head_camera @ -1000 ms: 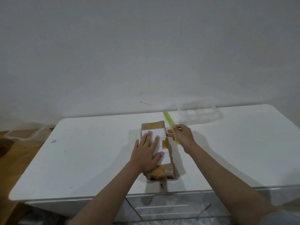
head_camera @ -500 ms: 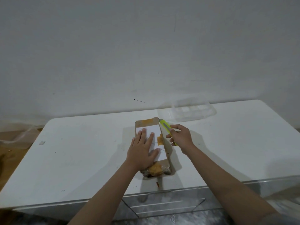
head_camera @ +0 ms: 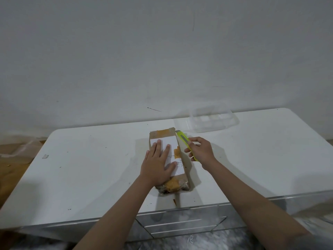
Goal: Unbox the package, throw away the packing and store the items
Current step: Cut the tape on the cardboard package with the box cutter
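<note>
A white worktop (head_camera: 90, 168) is set against a grey wall (head_camera: 162, 51). A brown taped package (head_camera: 177, 141) bearing a white label is laid lengthwise near the worktop's middle. It is pressed flat by the left hand (head_camera: 157, 164), whose fingers (head_camera: 157, 146) are straight and slightly spread over the label. At the package's far right corner, a yellow utility knife (head_camera: 182, 139) is gripped by the right hand (head_camera: 201, 150), fingers curled round its handle. A clear plastic container (head_camera: 212, 120) is seen behind, by the wall.

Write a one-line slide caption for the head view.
Left hand presses flat on a taped cardboard package while the right hand holds a yellow utility knife at its far right edge.
</note>
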`<state>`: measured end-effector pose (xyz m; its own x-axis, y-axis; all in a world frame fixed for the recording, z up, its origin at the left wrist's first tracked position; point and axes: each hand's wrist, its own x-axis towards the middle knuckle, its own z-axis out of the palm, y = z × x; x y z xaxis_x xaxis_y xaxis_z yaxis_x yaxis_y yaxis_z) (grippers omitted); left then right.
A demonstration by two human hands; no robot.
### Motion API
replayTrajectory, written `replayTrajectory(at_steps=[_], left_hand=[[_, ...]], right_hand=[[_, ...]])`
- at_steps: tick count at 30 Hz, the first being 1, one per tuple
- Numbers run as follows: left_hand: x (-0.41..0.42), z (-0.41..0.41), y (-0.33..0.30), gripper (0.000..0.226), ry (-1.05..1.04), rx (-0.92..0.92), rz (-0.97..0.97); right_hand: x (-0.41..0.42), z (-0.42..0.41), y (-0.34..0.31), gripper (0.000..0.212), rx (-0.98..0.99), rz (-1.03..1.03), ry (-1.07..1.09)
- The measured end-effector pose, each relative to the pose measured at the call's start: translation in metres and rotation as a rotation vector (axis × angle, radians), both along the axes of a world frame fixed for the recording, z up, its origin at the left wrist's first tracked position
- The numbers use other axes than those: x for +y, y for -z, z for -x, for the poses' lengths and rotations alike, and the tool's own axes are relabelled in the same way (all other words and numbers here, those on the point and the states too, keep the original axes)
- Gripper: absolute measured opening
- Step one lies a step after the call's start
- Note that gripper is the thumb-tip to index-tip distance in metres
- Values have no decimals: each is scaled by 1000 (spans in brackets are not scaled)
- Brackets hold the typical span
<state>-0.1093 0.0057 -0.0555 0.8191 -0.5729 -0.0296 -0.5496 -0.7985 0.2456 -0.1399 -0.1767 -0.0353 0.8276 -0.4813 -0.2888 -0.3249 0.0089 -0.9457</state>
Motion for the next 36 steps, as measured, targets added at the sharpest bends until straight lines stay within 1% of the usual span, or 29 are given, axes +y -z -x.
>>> replayTrajectory(at_steps=[6, 14, 19, 22, 25, 36], left_hand=[[0, 0, 1, 70, 1, 2, 16], [1, 0, 1, 70, -2, -1, 25], [0, -1, 2, 70, -1, -3, 18], [0, -2, 3, 73, 1, -11, 6], [0, -2, 3, 71, 3, -4, 3], [0, -1, 3, 71, 4, 5, -1]], right_hand=[[-3, 10, 1, 12, 48, 4, -86], [-2, 12, 2, 12, 40, 29, -81], [-10, 26, 4, 12, 28, 111, -129], [-14, 37, 4, 11, 29, 131, -158], [-18, 45, 3, 12, 31, 152, -183], [-27, 69, 1, 9, 11, 159, -251]])
